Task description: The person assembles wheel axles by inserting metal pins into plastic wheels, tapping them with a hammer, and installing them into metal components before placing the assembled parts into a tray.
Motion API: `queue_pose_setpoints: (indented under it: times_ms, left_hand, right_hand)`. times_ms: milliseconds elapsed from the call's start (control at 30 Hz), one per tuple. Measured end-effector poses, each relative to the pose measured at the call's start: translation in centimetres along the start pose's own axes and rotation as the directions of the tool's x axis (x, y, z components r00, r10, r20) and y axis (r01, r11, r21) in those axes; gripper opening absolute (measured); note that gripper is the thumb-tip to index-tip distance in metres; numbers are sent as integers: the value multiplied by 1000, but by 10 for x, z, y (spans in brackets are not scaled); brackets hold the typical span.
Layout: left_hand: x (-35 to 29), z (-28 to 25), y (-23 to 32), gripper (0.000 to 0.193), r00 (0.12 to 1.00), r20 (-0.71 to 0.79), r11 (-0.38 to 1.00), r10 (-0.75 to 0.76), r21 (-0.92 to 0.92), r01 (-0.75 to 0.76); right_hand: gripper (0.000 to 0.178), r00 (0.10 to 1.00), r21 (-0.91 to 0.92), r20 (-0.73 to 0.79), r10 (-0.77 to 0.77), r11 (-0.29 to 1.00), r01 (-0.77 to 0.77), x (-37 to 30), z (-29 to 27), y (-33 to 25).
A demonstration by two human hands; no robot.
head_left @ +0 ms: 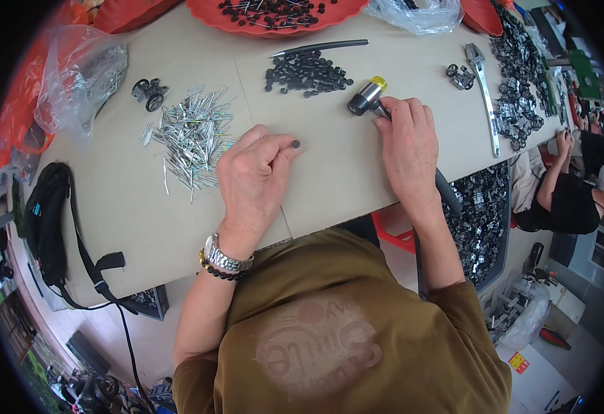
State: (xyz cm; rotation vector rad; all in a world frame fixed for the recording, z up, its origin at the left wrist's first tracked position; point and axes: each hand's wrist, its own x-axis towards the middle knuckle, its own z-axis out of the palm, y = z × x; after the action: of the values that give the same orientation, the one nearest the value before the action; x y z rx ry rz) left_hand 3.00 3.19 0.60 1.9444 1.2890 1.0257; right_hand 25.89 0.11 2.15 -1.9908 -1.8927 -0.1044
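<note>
My left hand (254, 169) is closed in a pinch over the tabletop. A small round black piece (296, 144) shows at its fingertips; whether a pin sits in it is hidden. My right hand (410, 148) grips a small mallet (365, 98) by its dark handle, close under the head. The mallet head has one black face and one yellow face. Beside my left hand lies a loose pile of thin metal pins (190, 134). Farther back is a heap of small black pieces (309, 72), with a dark pointed rod (319, 47) behind it.
A red tray (278, 27) of black-headed pins stands at the back. An adjustable wrench (483, 96) and many small metal-and-black parts (519, 76) lie at the right. A black pouch (46, 221) and plastic bags (81, 79) are at the left. Another person (568, 186) sits at far right.
</note>
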Motion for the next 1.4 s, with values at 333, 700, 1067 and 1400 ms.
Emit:
queue_pose_setpoints:
  times_ms: [333, 700, 1067, 1400]
  left_hand:
    - [0, -3, 0, 7, 1000, 11, 999, -9, 49, 8]
    - [1, -2, 1, 9, 1000, -4, 999, 0, 41, 0]
    - [3, -1, 4, 10, 1000, 11, 999, -26, 34, 26]
    - [0, -3, -2, 9, 1000, -11, 1000, 13, -19, -13]
  right_hand:
    - [29, 949, 339, 136, -285, 913, 226, 4, -51, -51]
    - [31, 927, 262, 164, -337, 921, 289, 3, -42, -62]
    - [29, 927, 268, 185, -326, 924, 271, 4, -45, -61]
    - [27, 995, 152, 55, -83, 986, 73, 4, -35, -32]
